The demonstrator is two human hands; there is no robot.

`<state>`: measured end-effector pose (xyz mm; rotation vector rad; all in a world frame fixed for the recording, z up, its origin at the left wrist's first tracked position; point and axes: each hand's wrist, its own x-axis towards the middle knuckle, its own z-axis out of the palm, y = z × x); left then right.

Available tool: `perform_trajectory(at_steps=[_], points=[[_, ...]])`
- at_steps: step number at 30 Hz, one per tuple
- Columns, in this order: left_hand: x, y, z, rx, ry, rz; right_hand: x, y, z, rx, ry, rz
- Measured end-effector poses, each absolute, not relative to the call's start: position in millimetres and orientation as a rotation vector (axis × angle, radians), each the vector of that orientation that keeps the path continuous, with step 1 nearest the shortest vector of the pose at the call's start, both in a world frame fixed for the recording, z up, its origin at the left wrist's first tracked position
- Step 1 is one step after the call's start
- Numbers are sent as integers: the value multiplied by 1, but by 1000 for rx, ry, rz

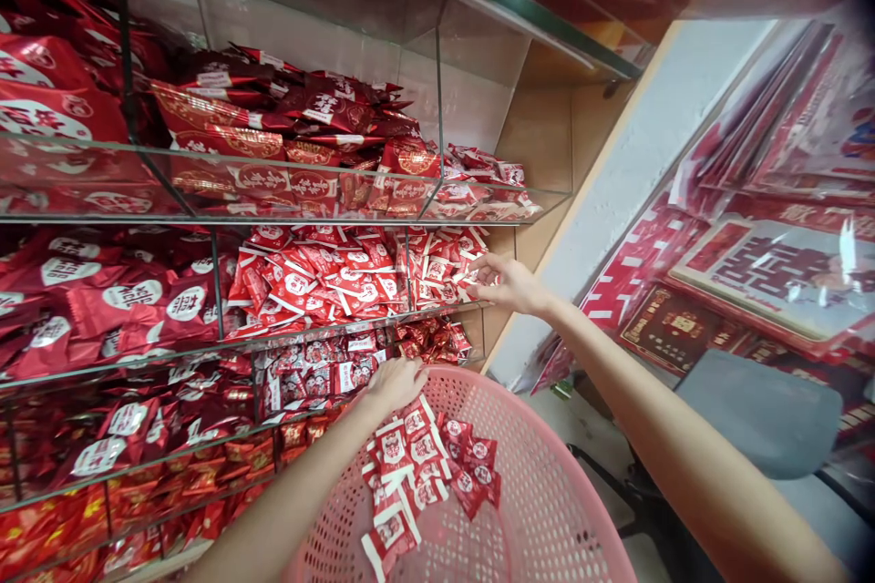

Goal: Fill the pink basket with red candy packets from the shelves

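My right hand (507,284) reaches into a glass shelf bin full of small red-and-white candy packets (355,278), fingers curled on the packets at the bin's right end. My left hand (395,383) grips the far rim of a pink perforated plastic basket (547,492), fingers closed over the edge. A small heap of the same red-and-white packets (424,469) lies in the basket just under my left hand.
Glass shelves (273,219) with dividers hold several bins of red wrapped sweets above, below and to the left. A white wall (635,164) stands right of the shelving. Red paper decorations (772,264) hang at right, above a grey chair seat (758,414).
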<state>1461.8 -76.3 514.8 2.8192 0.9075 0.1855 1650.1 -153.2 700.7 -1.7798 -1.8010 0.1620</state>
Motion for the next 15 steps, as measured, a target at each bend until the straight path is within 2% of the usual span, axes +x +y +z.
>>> perform_trajectory(at_steps=[3, 5, 10, 15], points=[[1462, -77, 516, 2826, 922, 176, 1624, -192, 695, -1625, -1786, 283], [1462, -78, 517, 2821, 912, 156, 1598, -213, 675, -1613, -1838, 407], [1461, -80, 517, 2820, 931, 186, 1527, -241, 579, -1700, -2128, 629], [1462, -79, 514, 2828, 910, 185, 1477, -249, 511, -2029, -2148, 573]])
